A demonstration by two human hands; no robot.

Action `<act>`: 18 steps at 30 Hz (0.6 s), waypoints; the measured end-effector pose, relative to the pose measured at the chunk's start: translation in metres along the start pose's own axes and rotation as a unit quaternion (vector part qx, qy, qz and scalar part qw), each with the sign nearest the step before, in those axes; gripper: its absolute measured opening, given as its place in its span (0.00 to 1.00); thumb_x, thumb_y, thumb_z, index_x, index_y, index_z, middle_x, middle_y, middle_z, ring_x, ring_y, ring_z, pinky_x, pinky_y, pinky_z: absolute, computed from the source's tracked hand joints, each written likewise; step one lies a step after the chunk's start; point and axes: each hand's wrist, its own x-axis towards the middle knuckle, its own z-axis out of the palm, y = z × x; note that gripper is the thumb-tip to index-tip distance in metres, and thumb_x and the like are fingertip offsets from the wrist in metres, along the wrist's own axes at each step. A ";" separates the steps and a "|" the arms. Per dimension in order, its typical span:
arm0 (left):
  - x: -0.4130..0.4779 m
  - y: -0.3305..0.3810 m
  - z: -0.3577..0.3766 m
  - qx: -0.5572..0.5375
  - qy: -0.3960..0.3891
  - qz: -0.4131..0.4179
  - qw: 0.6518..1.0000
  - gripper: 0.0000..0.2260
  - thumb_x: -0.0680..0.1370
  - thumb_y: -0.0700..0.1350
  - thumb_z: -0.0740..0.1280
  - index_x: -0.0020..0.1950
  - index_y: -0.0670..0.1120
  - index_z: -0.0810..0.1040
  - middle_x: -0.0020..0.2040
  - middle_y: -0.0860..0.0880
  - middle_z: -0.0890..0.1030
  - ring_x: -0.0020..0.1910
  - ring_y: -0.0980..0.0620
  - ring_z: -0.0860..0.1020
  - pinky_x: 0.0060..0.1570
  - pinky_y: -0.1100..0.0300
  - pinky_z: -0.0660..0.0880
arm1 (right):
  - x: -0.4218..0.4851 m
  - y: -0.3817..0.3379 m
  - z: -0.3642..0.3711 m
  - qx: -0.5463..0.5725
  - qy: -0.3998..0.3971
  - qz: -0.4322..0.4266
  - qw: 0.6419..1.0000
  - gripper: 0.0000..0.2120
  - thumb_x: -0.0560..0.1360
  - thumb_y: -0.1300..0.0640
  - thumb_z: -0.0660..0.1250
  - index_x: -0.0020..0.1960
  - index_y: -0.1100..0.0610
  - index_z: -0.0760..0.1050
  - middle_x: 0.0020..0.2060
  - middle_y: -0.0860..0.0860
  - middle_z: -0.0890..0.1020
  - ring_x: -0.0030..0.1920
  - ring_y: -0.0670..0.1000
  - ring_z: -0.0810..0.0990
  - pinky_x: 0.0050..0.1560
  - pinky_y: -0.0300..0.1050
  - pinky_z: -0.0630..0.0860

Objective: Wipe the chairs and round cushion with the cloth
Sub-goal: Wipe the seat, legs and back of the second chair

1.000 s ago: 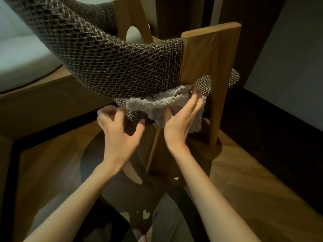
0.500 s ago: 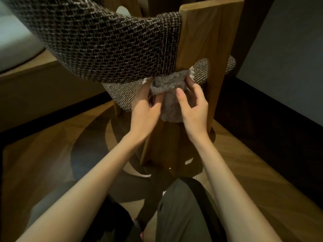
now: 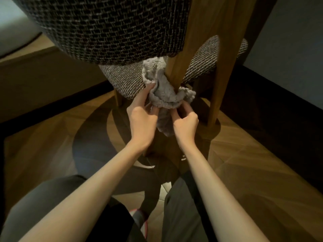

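**A:** Where's the cloth (image 3: 163,95)?

**B:** It's bunched against the wooden leg (image 3: 176,67) of the chair (image 3: 222,75), touching it. The woven backrest (image 3: 104,28) lies just above, at the cloth's 11 o'clock.

**A:** And the hands?

**B:** Both hold it. The left hand (image 3: 141,119) is at the cloth's 7 o'clock, with its fingers curled into the folds. The right hand (image 3: 186,124) is at 5 o'clock and pinches the lower edge with bent fingertips.

**A:** What's around them?

**B:** The woven seat (image 3: 125,79) shows at the cloth's 9 o'clock and again at 2 o'clock, past the leg. The wooden floor (image 3: 52,145) spreads below, and grey trousers (image 3: 181,206) are at 6 o'clock, near the bottom edge.
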 end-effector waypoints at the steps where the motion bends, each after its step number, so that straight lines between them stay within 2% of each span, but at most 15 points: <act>1: -0.004 -0.002 -0.001 0.018 0.008 -0.007 1.000 0.21 0.74 0.33 0.69 0.66 0.44 0.76 0.61 0.48 0.79 0.62 0.56 0.76 0.59 0.56 0.77 | 0.000 0.003 0.001 0.003 -0.004 0.006 1.000 0.17 0.77 0.59 0.67 0.66 0.55 0.76 0.61 0.49 0.80 0.64 0.47 0.75 0.66 0.49 0.72; 3: -0.012 -0.006 -0.003 0.087 0.023 0.007 0.996 0.19 0.73 0.32 0.69 0.64 0.44 0.78 0.59 0.47 0.81 0.59 0.55 0.79 0.57 0.56 0.77 | -0.003 0.010 0.002 0.006 -0.021 0.016 1.000 0.17 0.78 0.59 0.67 0.67 0.56 0.75 0.62 0.51 0.79 0.65 0.49 0.74 0.67 0.52 0.72; 5: -0.021 -0.007 -0.006 0.143 0.025 0.031 0.989 0.16 0.73 0.33 0.69 0.59 0.42 0.81 0.51 0.47 0.84 0.49 0.56 0.81 0.49 0.61 0.78 | -0.007 0.016 0.003 -0.002 -0.038 0.025 0.999 0.17 0.79 0.58 0.65 0.67 0.56 0.74 0.62 0.51 0.79 0.65 0.49 0.74 0.67 0.51 0.72; 7: -0.026 -0.004 -0.010 0.158 0.013 0.019 0.987 0.11 0.72 0.34 0.69 0.54 0.40 0.83 0.44 0.49 0.83 0.41 0.58 0.80 0.42 0.61 0.77 | -0.015 0.018 0.003 -0.007 -0.021 0.007 1.000 0.13 0.78 0.60 0.65 0.62 0.56 0.77 0.55 0.48 0.82 0.59 0.41 0.77 0.62 0.41 0.74; 8: -0.027 -0.001 -0.014 0.161 0.000 0.008 0.987 0.10 0.72 0.35 0.70 0.53 0.40 0.83 0.43 0.49 0.83 0.41 0.57 0.80 0.42 0.58 0.77 | -0.019 0.017 0.002 -0.009 0.006 -0.018 1.000 0.11 0.78 0.62 0.66 0.58 0.55 0.79 0.49 0.44 0.82 0.53 0.35 0.77 0.57 0.33 0.74; 10: -0.026 0.007 -0.021 0.173 -0.022 -0.005 0.985 0.11 0.72 0.38 0.71 0.54 0.40 0.83 0.44 0.47 0.84 0.43 0.55 0.81 0.45 0.54 0.78 | -0.026 0.010 0.000 -0.012 0.074 -0.079 0.994 0.11 0.76 0.66 0.67 0.55 0.55 0.79 0.45 0.43 0.79 0.47 0.32 0.77 0.50 0.25 0.71; 12: -0.023 0.018 -0.029 0.183 -0.020 0.016 0.983 0.11 0.72 0.43 0.71 0.53 0.41 0.81 0.45 0.48 0.82 0.44 0.53 0.80 0.46 0.54 0.78 | -0.030 -0.003 -0.004 -0.007 0.133 -0.141 0.981 0.12 0.74 0.69 0.68 0.56 0.62 0.80 0.48 0.48 0.79 0.50 0.37 0.76 0.52 0.26 0.70; 14: -0.018 0.030 -0.039 0.200 0.011 0.042 0.979 0.10 0.71 0.48 0.69 0.48 0.43 0.78 0.43 0.50 0.79 0.42 0.52 0.77 0.43 0.57 0.75 | -0.027 -0.018 -0.008 0.004 0.164 -0.187 0.969 0.14 0.73 0.69 0.69 0.58 0.65 0.79 0.51 0.51 0.78 0.53 0.39 0.76 0.54 0.28 0.71; 18: 0.010 0.033 -0.055 0.148 0.099 0.016 0.984 0.06 0.69 0.50 0.70 0.43 0.53 0.76 0.43 0.48 0.75 0.38 0.56 0.73 0.36 0.70 0.68 | -0.008 -0.050 -0.002 0.050 0.160 -0.166 0.972 0.13 0.73 0.65 0.71 0.57 0.59 0.81 0.50 0.49 0.78 0.53 0.43 0.78 0.53 0.40 0.78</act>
